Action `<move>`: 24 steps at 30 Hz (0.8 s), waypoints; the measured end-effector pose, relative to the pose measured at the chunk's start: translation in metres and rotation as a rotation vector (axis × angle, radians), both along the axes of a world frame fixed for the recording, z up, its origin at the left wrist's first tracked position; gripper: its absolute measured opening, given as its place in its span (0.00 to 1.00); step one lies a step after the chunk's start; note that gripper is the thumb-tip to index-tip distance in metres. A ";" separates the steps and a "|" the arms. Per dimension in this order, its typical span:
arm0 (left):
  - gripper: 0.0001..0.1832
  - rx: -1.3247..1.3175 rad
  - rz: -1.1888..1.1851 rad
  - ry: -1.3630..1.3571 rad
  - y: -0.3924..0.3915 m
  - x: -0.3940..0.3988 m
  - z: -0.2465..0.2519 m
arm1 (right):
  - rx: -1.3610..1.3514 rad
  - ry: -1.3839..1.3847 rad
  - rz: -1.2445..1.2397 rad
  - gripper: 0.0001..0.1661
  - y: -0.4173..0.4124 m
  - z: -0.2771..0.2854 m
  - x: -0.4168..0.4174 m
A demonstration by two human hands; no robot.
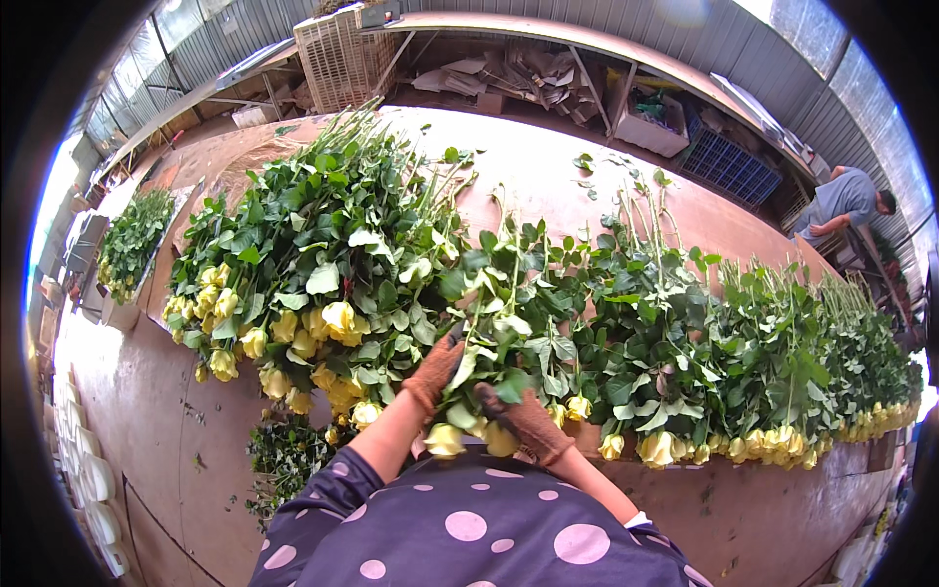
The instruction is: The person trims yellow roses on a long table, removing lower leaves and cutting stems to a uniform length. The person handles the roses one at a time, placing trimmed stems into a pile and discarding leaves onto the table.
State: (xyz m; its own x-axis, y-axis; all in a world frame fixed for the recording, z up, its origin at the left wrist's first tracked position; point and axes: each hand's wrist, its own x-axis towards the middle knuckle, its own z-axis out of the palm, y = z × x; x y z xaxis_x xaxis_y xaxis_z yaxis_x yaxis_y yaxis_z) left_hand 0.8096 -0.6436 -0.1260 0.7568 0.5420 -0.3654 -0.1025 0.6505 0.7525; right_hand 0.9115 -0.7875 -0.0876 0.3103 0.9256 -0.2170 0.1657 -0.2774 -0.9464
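Note:
My left hand (434,373), in an orange-brown glove with dark fingers, grips leafy stems of yellow roses in front of my body. Leaves hide part of its fingers. Lower and to the right, my right hand (527,424) wears a matching glove and lies against the foliage, just above a pale yellow rose head (501,440). A blurred green leaf (513,385) covers part of its fingers, so its grip is unclear. Another rose head (444,441) hangs below my left hand. Left of my hands is a high heap of yellow roses (293,213), heads towards me.
More yellow roses (660,367) lie in a row along the table (543,176) to the right. Dropped foliage (286,455) lies on the floor (183,440). Behind the table are a slatted crate (345,59), a blue crate (733,165) and a shelf (513,28). Far right, a person (843,202) bends forward.

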 end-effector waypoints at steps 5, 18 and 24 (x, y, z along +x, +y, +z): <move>0.19 0.382 -0.126 0.021 0.007 0.020 -0.078 | 0.018 0.254 0.163 0.29 0.004 -0.006 -0.010; 0.31 1.342 -0.430 1.024 -0.051 0.016 -0.077 | 0.489 0.372 -0.218 0.20 -0.057 0.014 0.031; 0.19 1.219 -0.305 0.807 -0.036 0.004 -0.056 | 0.530 0.271 -0.373 0.30 -0.129 0.068 0.107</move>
State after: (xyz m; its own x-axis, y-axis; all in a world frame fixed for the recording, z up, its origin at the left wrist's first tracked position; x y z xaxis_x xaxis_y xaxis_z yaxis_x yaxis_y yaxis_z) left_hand 0.8133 -0.6800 -0.1816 0.7138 0.6767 -0.1804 0.6161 -0.4843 0.6211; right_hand 1.0185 -0.9166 -0.0192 0.6268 0.7699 0.1197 -0.1113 0.2406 -0.9642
